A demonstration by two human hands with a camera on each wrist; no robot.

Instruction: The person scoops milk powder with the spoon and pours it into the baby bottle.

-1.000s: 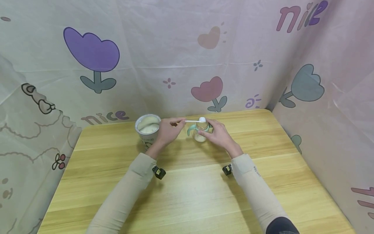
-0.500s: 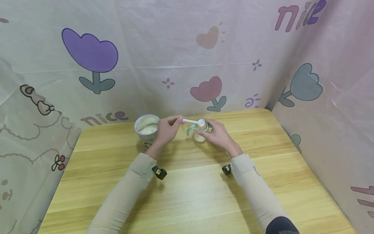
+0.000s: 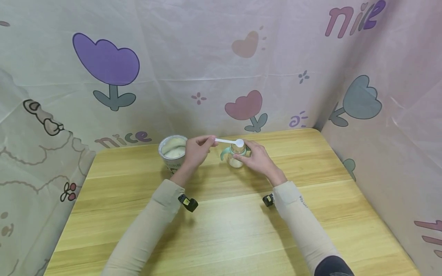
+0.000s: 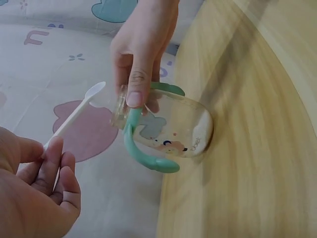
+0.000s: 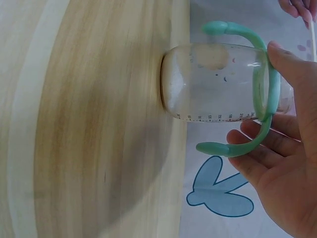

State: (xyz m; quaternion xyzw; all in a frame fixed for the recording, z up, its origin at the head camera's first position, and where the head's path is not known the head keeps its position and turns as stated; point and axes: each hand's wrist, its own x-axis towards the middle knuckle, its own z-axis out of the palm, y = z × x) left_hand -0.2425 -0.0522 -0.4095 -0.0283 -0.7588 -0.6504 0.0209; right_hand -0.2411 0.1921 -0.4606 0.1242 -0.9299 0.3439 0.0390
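Note:
My left hand pinches the end of a white scoop's long handle between thumb and fingertips. The scoop's bowl lies just over the mouth of a clear baby bottle with a green two-handled ring. In the left wrist view the bowl is a little apart from the bottle's neck. My right hand grips the bottle round its neck and green ring. The bottle stands upright on the table, with white powder at its bottom.
An opened can of white powder stands behind and left of my left hand, which partly hides it. The wooden table ends at a printed cloth at the back and sides.
The scoop's bowl, rounded up with white at first, has tipped over the bottle's mouth and now shows a flatter white face. The left hand has shifted slightly left; the right hand keeps its place.

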